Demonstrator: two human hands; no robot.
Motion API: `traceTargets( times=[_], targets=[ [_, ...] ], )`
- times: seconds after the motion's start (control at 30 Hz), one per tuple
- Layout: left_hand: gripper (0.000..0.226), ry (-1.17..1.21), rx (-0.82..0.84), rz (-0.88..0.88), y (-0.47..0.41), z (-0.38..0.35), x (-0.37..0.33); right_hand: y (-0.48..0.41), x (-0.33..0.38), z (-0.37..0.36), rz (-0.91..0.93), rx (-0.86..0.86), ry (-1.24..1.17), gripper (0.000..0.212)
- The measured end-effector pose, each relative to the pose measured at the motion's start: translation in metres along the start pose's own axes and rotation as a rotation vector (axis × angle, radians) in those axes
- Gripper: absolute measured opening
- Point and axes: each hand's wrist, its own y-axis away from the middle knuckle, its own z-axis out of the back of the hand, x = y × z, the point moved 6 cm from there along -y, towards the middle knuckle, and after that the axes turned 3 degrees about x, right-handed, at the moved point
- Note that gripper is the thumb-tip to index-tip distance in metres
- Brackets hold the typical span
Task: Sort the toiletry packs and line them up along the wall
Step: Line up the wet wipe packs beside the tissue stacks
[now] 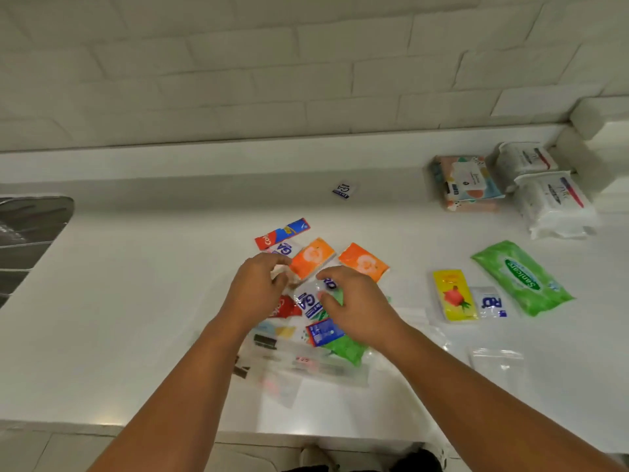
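Observation:
A heap of small toiletry packs lies mid-counter. My left hand [257,287] hovers over its left side, fingers curled near a pale packet; whether it grips anything is hidden. My right hand [354,306] pinches a clear sachet with blue "GA" print [308,303]. Around them lie two orange tissue packs [311,257] [363,261], a red and blue toothpaste box [282,232], a red toothpaste tube [284,306], a blue sachet [325,331] and a green pack [347,349]. One small "GA" sachet [342,190] lies alone near the wall.
Wipes packs stand at the far right by the wall: a patterned one [466,182] and two white ones [524,160] [554,202]. A green wipes pack [522,277], yellow pack [454,296] and clear sachet [492,303] lie right. Empty clear bags [497,362] lie near. A sink [30,226] is left.

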Motion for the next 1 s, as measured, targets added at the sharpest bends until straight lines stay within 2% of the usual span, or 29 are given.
traceTargets(
  times=[0.1,0.2,0.37,0.5,0.6,0.67,0.83,1.0],
  targets=[
    [0.026,-0.068,0.029,0.044,0.005,0.004,0.039,-0.007,0.016,-0.039,0.008,0.102,0.109,0.046],
    [0.035,-0.03,0.019,0.114,0.006,0.006,0.066,-0.014,0.025,-0.066,0.047,0.179,0.258,0.062],
    [0.047,-0.052,0.111,0.231,-0.001,0.002,0.083,-0.022,0.023,-0.09,0.048,0.182,0.451,0.074],
    [0.044,0.111,0.139,0.333,-0.009,0.0,0.087,-0.022,0.02,-0.095,0.014,0.179,0.403,0.077],
    [0.027,0.334,0.128,0.464,-0.012,-0.003,0.096,-0.023,0.017,-0.095,-0.002,0.189,0.369,0.078],
    [0.03,0.411,0.17,0.509,-0.013,-0.004,0.1,-0.024,0.016,-0.097,-0.006,0.185,0.351,0.077],
    [0.031,0.484,0.253,0.539,-0.013,-0.006,0.097,-0.023,0.016,-0.097,0.028,0.133,0.325,0.069],
    [0.016,0.627,0.103,0.474,-0.012,0.003,0.097,-0.022,0.018,-0.091,0.063,0.063,0.317,0.061]
  ],
)
